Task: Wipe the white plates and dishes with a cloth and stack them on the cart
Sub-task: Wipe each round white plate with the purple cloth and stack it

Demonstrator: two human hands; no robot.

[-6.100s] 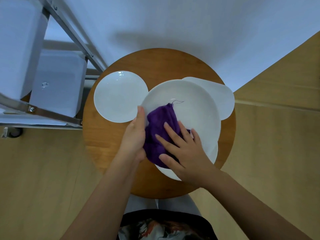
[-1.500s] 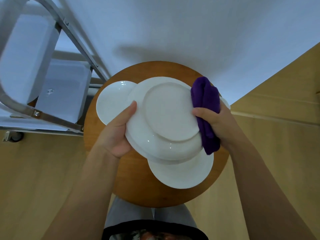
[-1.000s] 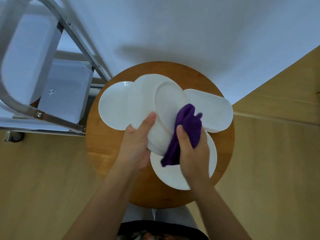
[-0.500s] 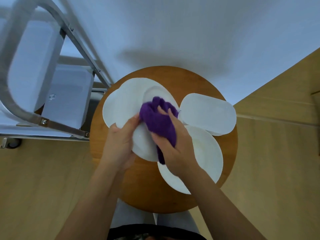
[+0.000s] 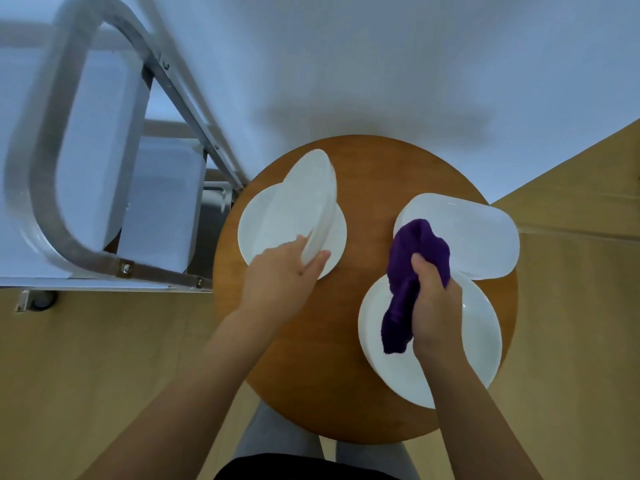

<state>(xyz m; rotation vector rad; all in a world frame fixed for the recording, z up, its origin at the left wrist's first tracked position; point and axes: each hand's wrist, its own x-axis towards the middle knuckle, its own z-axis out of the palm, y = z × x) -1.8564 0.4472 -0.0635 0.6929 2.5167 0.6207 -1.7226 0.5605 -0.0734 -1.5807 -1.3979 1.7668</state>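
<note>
My left hand [image 5: 277, 271] grips the near rim of a large white plate [image 5: 304, 202], held tilted on edge above a smaller round white plate [image 5: 256, 237] lying on the left of the round wooden table [image 5: 363, 299]. My right hand [image 5: 433, 306] holds a bunched purple cloth [image 5: 412, 268] over the table's right side. Under that hand lies another round white plate [image 5: 460, 362]. An oblong white dish [image 5: 481, 233] lies behind it at the right.
A metal cart [image 5: 104, 174] with a tubular handle and white trays stands at the left, touching the table's left edge. A white wall rises behind the table. Wooden floor surrounds the table, and my legs are below its near edge.
My right hand took the cloth off the held plate and moved right. My left hand carried the plate to the left, tilted on edge, toward the cart side.
</note>
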